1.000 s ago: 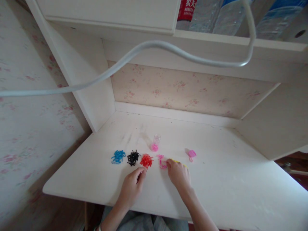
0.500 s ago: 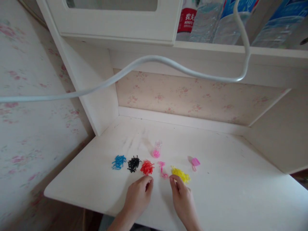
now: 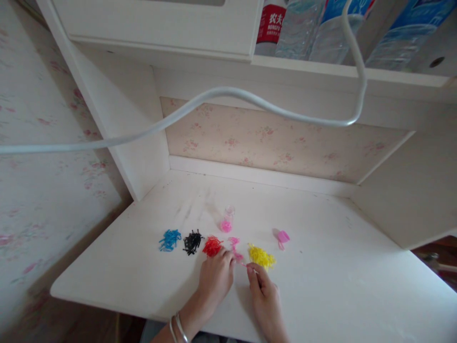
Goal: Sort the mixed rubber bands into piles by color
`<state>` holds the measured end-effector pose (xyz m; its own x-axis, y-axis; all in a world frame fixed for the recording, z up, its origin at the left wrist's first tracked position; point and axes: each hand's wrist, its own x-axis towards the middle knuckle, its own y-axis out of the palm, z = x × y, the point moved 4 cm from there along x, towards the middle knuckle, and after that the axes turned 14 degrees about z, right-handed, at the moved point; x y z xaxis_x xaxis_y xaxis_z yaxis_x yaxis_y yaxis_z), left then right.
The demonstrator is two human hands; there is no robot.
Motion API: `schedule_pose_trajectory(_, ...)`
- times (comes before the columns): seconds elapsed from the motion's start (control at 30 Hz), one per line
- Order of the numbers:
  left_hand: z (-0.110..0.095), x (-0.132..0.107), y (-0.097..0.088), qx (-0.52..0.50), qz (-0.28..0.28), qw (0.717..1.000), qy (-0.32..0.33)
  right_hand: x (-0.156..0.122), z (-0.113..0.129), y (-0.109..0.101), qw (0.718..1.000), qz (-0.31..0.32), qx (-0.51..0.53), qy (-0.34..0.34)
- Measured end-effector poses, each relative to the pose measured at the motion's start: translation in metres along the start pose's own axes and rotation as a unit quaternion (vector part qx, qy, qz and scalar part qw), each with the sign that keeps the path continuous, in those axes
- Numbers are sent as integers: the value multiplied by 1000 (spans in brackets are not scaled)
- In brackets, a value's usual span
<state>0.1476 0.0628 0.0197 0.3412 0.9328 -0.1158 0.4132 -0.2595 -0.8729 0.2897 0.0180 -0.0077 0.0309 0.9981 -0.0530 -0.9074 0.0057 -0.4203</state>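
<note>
A thin pink strand [image 3: 243, 264] runs between my two hands, just above the white tabletop. My right hand [image 3: 264, 289] pinches its right end between thumb and fingertip. My left hand [image 3: 217, 274], with two silver bangles at the wrist, is closed at the other end, its fingertips bent down and partly hidden. Just beyond the fingers lies a loose line of pink bands [image 3: 234, 244]. A red pile of small bands [image 3: 213, 246] touches or nearly touches my left fingers. Beside my right fingertips is a yellow pile of bands [image 3: 262, 256].
A black pile [image 3: 193, 242] and a blue pile [image 3: 170, 240] lie to the left. Behind stands a small clear jar [image 3: 229, 214] with pink pieces. A pink tag-like piece [image 3: 283, 236] lies at right. A white cable [image 3: 228, 92] crosses in front of the shelf.
My left hand has moved forward and right, turning palm down beside the pink bands. A pink strand now shows between the hands. The camera view has shifted slightly.
</note>
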Motion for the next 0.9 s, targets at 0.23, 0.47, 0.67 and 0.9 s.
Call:
schedule_pose_trajectory(0.23,6,-7,-2,-53,-14,998,18,-1,-8,0,1000,-13,5,19)
schedule_pose_trajectory(0.47,14,-5,-12,-88,-59,994,29,0,-13,0,999,-24,-8,38)
schedule_pose_trajectory(0.67,17,7,-67,-126,-147,978,79,0,-14,3,999,-13,-14,33)
schedule_pose_trajectory(0.9,13,39,-125,-115,-177,969,125,3,-15,4,999,-19,-23,34)
